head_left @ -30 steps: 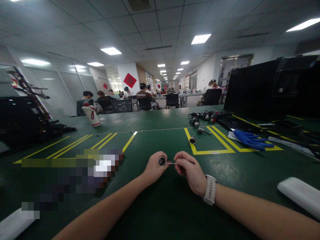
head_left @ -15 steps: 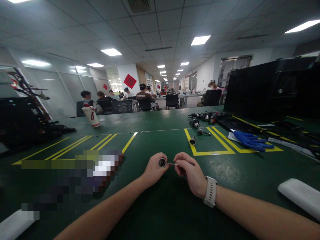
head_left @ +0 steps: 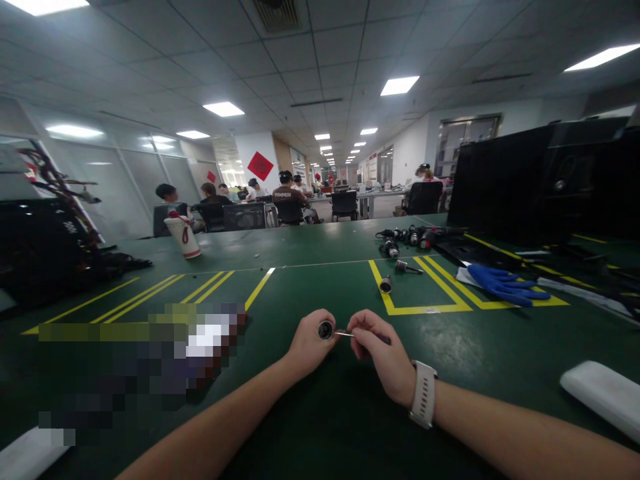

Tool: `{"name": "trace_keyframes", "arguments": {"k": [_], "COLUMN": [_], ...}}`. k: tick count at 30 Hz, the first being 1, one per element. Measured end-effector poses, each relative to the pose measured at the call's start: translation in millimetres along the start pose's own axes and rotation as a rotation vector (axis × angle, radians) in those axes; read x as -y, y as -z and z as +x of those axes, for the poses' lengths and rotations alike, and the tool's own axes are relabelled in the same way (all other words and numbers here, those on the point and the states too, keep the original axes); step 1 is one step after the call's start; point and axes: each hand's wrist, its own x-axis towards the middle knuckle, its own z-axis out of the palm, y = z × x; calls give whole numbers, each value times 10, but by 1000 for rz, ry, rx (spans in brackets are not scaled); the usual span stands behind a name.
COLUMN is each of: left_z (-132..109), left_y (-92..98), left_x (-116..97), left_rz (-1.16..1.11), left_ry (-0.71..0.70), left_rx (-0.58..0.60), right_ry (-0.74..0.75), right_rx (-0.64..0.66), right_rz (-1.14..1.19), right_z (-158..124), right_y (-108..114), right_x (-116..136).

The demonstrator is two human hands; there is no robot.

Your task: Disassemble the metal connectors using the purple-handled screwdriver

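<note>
My left hand (head_left: 311, 340) is closed around a round metal part (head_left: 325, 329), whose dark hollow end faces me. To its right, my right hand (head_left: 377, 343) pinches a slim screwdriver-like tool (head_left: 345, 334). The thin metal shaft points left and meets the side of the left hand near the round part; the exact contact is hidden by fingers. A dark end of the tool shows behind the right knuckles. Both hands are just above the green table (head_left: 320, 287).
A loose metal cylinder (head_left: 385, 285) and a part with a shaft (head_left: 407, 267) lie near yellow tape. Beyond are dark cabled parts (head_left: 390, 248); rightward, a blue glove (head_left: 503, 283) and black monitor (head_left: 505, 187). A paper cup (head_left: 184, 235) stands left. People sit farther back.
My right hand has turned slightly, and the tool's dark end now shows behind its knuckles. The left hand still holds the round part in nearly the same place.
</note>
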Motion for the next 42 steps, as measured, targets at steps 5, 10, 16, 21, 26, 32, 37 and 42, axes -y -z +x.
{"name": "trace_keyframes", "arguments": {"k": [5,10,16,21,26,32,37,42], "left_z": [-5,-4,-10,-8,-2,-13,-14,-13], "left_y": [10,3,-2,1,-3,13,14,10], "left_x": [-15,0,29,36,11,-18,-27,-29], "left_rz": [-19,-22,3,14,-14,-41,35,69], "left_ry": [1,-24,-17,-22,-30,-26,-3,-1], "left_rx": [11,-2,-8,-36,-39,-29,-33,-49], "right_ry": [0,-50,-21,-45,-23,-21,-8,-36], "right_rx": [-4,-29,-30,-16,-24,-9,-19,-12], "right_rz": [6,68,49,43,95,109,41,19], "right_z": [3,23,19,14,30,26,6,-6], "right_y": [4,13,-2,-19,-3,6,-5,-19], "right_x": [-4,-11,-14,-11,-58,-62,-26,5]}}
